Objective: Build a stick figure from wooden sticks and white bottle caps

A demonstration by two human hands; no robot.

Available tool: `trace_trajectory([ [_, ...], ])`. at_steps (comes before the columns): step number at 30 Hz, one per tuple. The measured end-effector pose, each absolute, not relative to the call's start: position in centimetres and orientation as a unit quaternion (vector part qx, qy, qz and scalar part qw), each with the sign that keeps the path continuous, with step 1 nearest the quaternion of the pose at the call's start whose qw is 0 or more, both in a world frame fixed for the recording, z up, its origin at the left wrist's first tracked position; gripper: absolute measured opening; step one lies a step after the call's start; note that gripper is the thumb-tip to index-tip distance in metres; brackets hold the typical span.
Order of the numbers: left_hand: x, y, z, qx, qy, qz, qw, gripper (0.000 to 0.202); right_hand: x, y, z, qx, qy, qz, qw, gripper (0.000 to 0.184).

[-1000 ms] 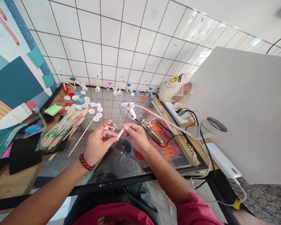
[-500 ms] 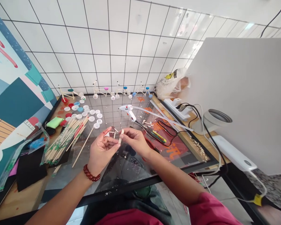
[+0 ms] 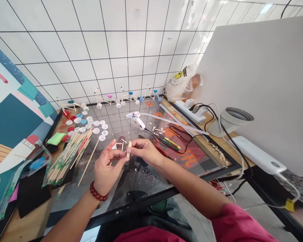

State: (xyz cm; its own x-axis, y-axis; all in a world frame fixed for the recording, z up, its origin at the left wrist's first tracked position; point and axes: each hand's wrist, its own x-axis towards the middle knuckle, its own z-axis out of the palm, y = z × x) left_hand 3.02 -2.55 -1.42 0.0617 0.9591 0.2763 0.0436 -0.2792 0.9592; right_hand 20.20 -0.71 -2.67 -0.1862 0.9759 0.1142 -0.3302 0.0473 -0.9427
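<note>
My left hand and my right hand meet above the glass tabletop, both pinching a short wooden stick piece between fingertips. The stick stands nearly upright between the two hands. My left wrist carries a dark red bead bracelet. A white glue gun lies on the glass just beyond the hands. A few small cut stick bits lie right behind the fingers.
A pile of long wooden sticks lies left, with bottle caps behind it. Small stick-and-cap models line the tiled wall. Black cables, a power strip, a white board and a plastic bag stand right.
The stick piece has turned from slanted to nearly upright between my fingers, and my left fingers have closed in on it. The view has tilted, shifting the table downward slightly.
</note>
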Motion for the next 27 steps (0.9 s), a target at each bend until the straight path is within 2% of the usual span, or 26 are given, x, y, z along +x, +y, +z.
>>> trace_trajectory([
  [6,2.79,-1.77,-1.16,0.533,0.407,0.482,0.564,0.074,20.47,-1.03,-1.94,-0.312,-0.487,0.587,0.566,0.033],
  [10,2.91,-1.77,-1.12,0.500,0.416,0.471,0.596,0.075,20.43,-0.95,-2.24,-0.330,-0.496,0.566,0.569,0.033],
  [20,2.88,-1.71,-1.05,0.488,0.402,0.458,0.625,0.082,20.44,-0.78,-2.22,-0.347,-0.463,0.599,0.554,0.038],
  [23,2.94,-1.84,-1.28,0.509,0.394,0.474,0.601,0.085,20.37,-0.75,-2.22,-0.338,-0.445,0.615,0.556,0.039],
  [27,3.23,-2.15,-1.58,0.531,0.409,0.505,0.544,0.078,20.20,-0.80,-2.51,-0.326,-0.450,0.620,0.554,0.037],
])
